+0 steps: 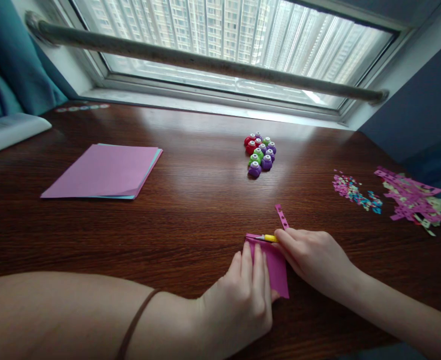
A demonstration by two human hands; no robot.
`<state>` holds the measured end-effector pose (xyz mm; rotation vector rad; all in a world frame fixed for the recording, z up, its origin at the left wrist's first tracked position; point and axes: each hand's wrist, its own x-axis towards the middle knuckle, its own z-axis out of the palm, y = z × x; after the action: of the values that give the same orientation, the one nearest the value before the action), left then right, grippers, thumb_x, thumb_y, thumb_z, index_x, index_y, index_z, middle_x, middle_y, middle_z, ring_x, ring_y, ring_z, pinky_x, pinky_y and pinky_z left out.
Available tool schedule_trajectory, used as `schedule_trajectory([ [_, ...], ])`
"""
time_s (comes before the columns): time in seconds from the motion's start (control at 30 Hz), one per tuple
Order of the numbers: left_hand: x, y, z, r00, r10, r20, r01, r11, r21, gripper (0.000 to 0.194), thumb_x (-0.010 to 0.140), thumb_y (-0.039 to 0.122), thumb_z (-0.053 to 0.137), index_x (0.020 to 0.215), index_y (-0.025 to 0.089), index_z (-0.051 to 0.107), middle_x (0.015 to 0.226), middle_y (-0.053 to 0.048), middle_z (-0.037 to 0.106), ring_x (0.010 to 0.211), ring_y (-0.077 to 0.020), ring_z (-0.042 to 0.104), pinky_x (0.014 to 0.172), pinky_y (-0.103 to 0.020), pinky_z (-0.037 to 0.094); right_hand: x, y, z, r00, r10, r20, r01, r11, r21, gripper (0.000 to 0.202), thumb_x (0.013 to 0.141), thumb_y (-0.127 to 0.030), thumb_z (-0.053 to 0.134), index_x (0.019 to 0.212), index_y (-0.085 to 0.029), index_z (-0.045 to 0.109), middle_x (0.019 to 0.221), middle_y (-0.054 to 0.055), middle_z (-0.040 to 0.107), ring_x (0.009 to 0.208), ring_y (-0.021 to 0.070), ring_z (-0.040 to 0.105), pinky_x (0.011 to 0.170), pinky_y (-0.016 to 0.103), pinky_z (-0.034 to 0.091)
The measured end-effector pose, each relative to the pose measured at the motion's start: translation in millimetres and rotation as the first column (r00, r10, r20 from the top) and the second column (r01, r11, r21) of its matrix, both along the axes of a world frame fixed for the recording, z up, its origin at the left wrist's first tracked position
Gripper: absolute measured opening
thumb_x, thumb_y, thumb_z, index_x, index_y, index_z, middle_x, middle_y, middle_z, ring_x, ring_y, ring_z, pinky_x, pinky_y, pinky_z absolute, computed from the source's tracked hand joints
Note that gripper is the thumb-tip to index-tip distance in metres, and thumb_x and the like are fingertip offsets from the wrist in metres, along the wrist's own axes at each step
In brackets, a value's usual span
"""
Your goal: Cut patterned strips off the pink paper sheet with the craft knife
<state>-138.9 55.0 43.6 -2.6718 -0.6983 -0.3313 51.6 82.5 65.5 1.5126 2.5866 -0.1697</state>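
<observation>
Head view. Step in hand, by my read: trimming a thin strip off the top edge of the purple paper (pixel 278 272), which is on the near part of the table (pixel 190 215), under L hand (pixel 248 300). L fingers lie close tog. across it; can't tell if the thumb grips from beneath. R hand (pixel 314 255) has fingers pinched on the yellow cutter (pixel 270 238), metal tip along that edge. Next move prob. calls for a steady, straight cut w/ L fingertips kept off the blade line.

Punched strip (pixel 280 215) just beyond R hand. Farther back, punches (pixel 260 155) clustered: red, green, purple. Paper stack (pixel 103 172) to L; confetti (pixel 351 190) and scraps (pixel 417 200) to R.

Room: window (pixel 243 30) w/ tower blocks outside, metal rail (pixel 205 62) across, teal curtain (pixel 13 60) far L.
</observation>
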Motion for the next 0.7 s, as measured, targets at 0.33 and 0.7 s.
schedule_trajectory([
  [0.33, 2.3, 3.5, 0.3, 1.0, -0.016, 0.011, 0.016, 1.0, -0.026, 0.04, 0.093, 0.027, 0.039, 0.109, -0.006, 0.056, 0.107, -0.026, 0.059, 0.098, -0.0382, 0.058, 0.077, -0.045, 0.05, 3.4, -0.9, -3.8, 0.999, 0.043, -0.01, -0.042, 0.998, 0.042, 0.005, 0.088, -0.016, 0.048, 0.086, -0.021, 0.048, 0.076, 0.0, 0.057, 0.071, 0.019, 0.058, 0.056, 0.03, 0.03],
  [0.7, 0.4, 4.8, -1.7, 0.989, -0.086, -0.116, 0.084, 0.996, -0.029, 0.042, 0.09, 0.022, 0.041, 0.115, -0.011, 0.048, 0.112, -0.032, 0.053, 0.102, -0.0418, 0.054, 0.08, -0.05, 0.047, 6.5, 1.7, -6.2, 0.992, 0.126, -0.023, -0.123, 0.986, 0.112, 0.009, 0.086, -0.015, 0.052, 0.086, -0.021, 0.046, 0.074, -0.001, 0.055, 0.067, 0.0183, 0.057, 0.056, 0.03, 0.028],
])
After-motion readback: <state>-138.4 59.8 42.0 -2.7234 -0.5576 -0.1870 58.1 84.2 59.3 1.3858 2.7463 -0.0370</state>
